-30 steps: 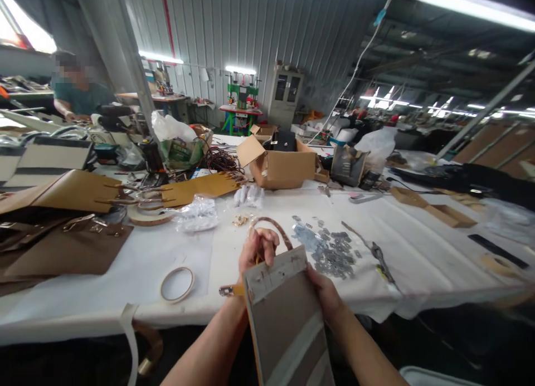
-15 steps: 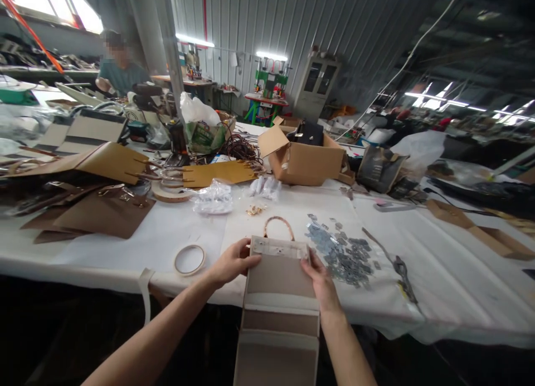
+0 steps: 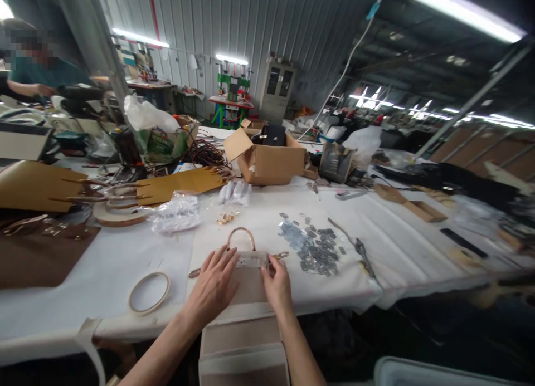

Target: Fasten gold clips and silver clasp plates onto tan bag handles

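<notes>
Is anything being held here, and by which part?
The bag panel: the right hand holds its upper right edge; the left hand lies flat over its upper left part.

A table covered in white cloth (image 3: 397, 241) spans the frame. At lower centre a flat taupe bag panel (image 3: 251, 288) with an arched brown handle (image 3: 241, 229) overhangs its front edge; lower left, a cream tape ring (image 3: 168, 291); right of centre, heaped flat grey metal pieces (image 3: 321, 251); mid-frame, an open brown cardboard box (image 3: 278, 164). Upper-left clutter (image 3: 163, 145) is too jumbled to tell apart.
</notes>
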A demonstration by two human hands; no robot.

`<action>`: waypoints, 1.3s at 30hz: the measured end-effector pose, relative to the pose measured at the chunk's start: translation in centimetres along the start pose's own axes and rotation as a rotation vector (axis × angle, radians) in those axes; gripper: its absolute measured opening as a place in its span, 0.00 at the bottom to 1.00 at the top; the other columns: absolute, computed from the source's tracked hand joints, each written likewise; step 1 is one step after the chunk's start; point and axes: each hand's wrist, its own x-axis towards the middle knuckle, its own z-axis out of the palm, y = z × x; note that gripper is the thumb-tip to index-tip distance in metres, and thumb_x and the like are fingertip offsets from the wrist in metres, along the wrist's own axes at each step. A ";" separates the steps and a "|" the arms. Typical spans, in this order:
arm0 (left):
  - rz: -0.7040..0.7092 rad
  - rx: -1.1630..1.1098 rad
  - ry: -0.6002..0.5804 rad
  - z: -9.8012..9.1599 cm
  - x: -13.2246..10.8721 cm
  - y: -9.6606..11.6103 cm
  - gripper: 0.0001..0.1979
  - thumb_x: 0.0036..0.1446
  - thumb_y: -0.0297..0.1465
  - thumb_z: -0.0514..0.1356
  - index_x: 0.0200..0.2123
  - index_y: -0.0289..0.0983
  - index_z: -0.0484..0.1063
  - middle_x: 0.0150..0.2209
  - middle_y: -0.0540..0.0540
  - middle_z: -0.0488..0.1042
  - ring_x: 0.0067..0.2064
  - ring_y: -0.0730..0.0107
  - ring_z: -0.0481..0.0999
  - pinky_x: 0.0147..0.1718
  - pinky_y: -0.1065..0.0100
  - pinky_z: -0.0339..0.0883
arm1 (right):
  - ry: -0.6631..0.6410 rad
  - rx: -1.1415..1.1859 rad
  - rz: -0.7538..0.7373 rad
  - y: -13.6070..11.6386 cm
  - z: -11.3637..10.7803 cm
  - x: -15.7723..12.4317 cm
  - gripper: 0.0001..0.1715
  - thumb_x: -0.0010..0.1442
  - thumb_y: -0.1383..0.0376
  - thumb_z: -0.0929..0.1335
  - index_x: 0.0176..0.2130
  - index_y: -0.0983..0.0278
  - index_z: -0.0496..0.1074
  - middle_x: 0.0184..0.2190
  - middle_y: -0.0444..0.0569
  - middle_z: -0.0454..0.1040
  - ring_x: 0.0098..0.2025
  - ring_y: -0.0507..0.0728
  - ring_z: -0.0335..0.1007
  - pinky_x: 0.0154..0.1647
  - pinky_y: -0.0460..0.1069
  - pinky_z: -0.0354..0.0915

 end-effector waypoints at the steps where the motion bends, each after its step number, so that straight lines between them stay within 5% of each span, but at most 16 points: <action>1: -0.010 -0.005 0.009 0.7 0.6 0.0 0.27 0.64 0.33 0.61 0.66 0.43 0.66 0.69 0.39 0.66 0.72 0.45 0.58 0.69 0.39 0.53 | 0.028 -0.025 -0.047 0.2 0.1 -0.1 0.24 0.63 0.50 0.70 0.55 0.56 0.76 0.47 0.57 0.74 0.49 0.68 0.70 0.55 0.65 0.69; 6: -0.165 -0.032 0.105 3.8 1.8 -0.6 0.18 0.67 0.40 0.59 0.59 0.47 0.75 0.62 0.42 0.75 0.65 0.47 0.69 0.64 0.36 0.58 | 0.141 -0.108 -0.243 0.1 -0.2 -0.7 0.21 0.67 0.50 0.67 0.58 0.47 0.74 0.47 0.57 0.70 0.51 0.71 0.65 0.54 0.67 0.66; 13: -0.160 -0.070 0.131 4.6 1.5 -1.4 0.21 0.65 0.46 0.61 0.58 0.48 0.75 0.62 0.46 0.74 0.65 0.47 0.69 0.60 0.45 0.68 | -0.028 -0.086 -0.133 -1.3 -2.0 -0.7 0.23 0.68 0.51 0.67 0.59 0.52 0.72 0.51 0.57 0.73 0.53 0.68 0.69 0.54 0.64 0.69; 16: -0.158 -0.078 0.111 4.6 1.6 -1.5 0.22 0.65 0.47 0.61 0.59 0.48 0.75 0.62 0.46 0.74 0.65 0.48 0.69 0.60 0.45 0.68 | -0.039 0.054 -0.075 -0.7 -5.4 0.9 0.24 0.67 0.51 0.68 0.58 0.57 0.73 0.55 0.57 0.73 0.50 0.63 0.72 0.48 0.57 0.73; 21: -0.156 -0.081 0.104 4.5 1.7 -1.4 0.21 0.66 0.47 0.60 0.59 0.48 0.75 0.63 0.45 0.73 0.65 0.48 0.69 0.58 0.46 0.68 | 0.201 -0.035 -0.001 1.9 -13.6 5.8 0.21 0.65 0.49 0.69 0.49 0.61 0.78 0.48 0.55 0.78 0.47 0.61 0.75 0.49 0.55 0.71; 24: -0.162 -0.087 0.104 4.5 1.6 -1.3 0.21 0.66 0.47 0.60 0.59 0.48 0.74 0.63 0.46 0.74 0.65 0.48 0.69 0.58 0.46 0.68 | -0.028 -0.182 -0.087 2.6 -16.4 8.4 0.16 0.64 0.53 0.70 0.44 0.60 0.81 0.44 0.52 0.80 0.45 0.61 0.75 0.48 0.54 0.70; 28: -0.181 -0.090 0.102 4.6 1.5 -1.3 0.21 0.65 0.47 0.61 0.59 0.49 0.74 0.63 0.48 0.73 0.65 0.48 0.69 0.58 0.46 0.68 | -0.334 -0.330 -0.189 2.5 -16.9 10.8 0.14 0.63 0.59 0.70 0.46 0.57 0.82 0.45 0.50 0.80 0.47 0.60 0.76 0.53 0.56 0.68; 39: -0.228 -0.192 0.080 3.8 1.7 -0.9 0.23 0.62 0.45 0.65 0.59 0.47 0.75 0.62 0.44 0.74 0.64 0.47 0.68 0.59 0.46 0.65 | -0.511 -0.455 -0.174 2.8 -16.0 13.4 0.08 0.56 0.62 0.72 0.36 0.59 0.83 0.40 0.49 0.76 0.40 0.58 0.73 0.47 0.53 0.66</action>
